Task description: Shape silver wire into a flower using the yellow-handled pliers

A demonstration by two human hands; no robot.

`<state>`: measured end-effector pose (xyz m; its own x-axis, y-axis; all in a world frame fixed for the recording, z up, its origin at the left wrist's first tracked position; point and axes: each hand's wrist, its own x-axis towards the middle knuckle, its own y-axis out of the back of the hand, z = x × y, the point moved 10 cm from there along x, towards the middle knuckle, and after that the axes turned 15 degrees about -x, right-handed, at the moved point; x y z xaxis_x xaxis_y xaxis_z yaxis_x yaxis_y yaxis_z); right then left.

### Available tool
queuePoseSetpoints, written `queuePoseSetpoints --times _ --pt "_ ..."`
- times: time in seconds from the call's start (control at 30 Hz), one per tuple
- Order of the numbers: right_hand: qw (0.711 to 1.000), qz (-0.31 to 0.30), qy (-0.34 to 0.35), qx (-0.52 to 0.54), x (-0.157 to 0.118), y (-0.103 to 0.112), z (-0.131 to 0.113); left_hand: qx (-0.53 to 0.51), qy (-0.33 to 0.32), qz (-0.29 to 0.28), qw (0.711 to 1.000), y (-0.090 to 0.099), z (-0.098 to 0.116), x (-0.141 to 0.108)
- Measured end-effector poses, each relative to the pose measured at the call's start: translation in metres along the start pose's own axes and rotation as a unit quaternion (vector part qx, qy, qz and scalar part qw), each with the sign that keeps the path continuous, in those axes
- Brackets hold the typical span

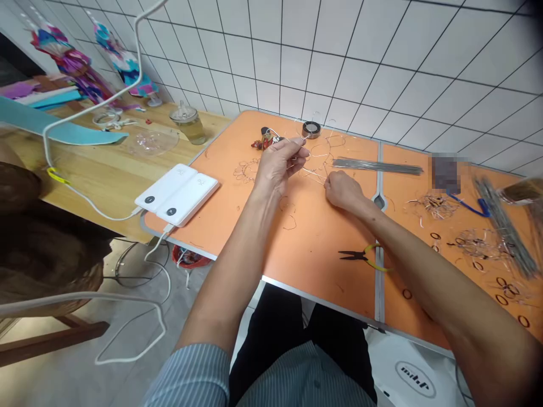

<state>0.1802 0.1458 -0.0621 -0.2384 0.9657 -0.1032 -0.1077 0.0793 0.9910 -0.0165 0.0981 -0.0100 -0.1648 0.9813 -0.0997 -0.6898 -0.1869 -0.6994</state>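
Note:
Above the orange table point(305, 249), my left hand point(282, 161) pinches a thin, light-coloured wire point(313, 174) between thumb and fingers. The wire runs right to my right hand point(343, 189), whose curled fingers grip its other end. More thin bent wire loops point(337, 141) lie just beyond the hands. Behind them stands a dark roll of tape point(311, 129). A small red and brown object point(265, 141) rests beyond my left hand. Pliers with yellow handles point(360, 256) lie near my right forearm.
Straight metal wires point(377, 166) lie at the right, with tangled wire piles point(479, 243) and dark rings beyond my right arm. White power banks point(177, 195) with cables sit at the left. A lidded glass point(189, 124) stands on the wooden table point(220, 127). A tiled wall is behind.

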Motion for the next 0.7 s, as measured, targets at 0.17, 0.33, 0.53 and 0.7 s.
queuePoseSetpoints --times 0.17,0.33,0.53,0.7 --pt "1.0 0.019 0.006 0.02 -0.008 -0.002 0.014 0.005 -0.001 -0.008 1.0 -0.001 -0.001 0.0" --pt "0.998 0.038 0.012 0.042 -0.028 0.008 0.026 0.018 0.0 -0.012 1.0 -0.003 -0.003 -0.001" --pt "0.996 0.047 -0.007 0.076 -0.07 0.026 0.048 0.018 0.027 -0.058 0.998 -0.012 -0.016 -0.003" --pt "0.986 0.093 -0.051 0.132 -0.116 0.042 0.092 0.043 0.059 -0.096 0.993 -0.022 -0.033 -0.009"
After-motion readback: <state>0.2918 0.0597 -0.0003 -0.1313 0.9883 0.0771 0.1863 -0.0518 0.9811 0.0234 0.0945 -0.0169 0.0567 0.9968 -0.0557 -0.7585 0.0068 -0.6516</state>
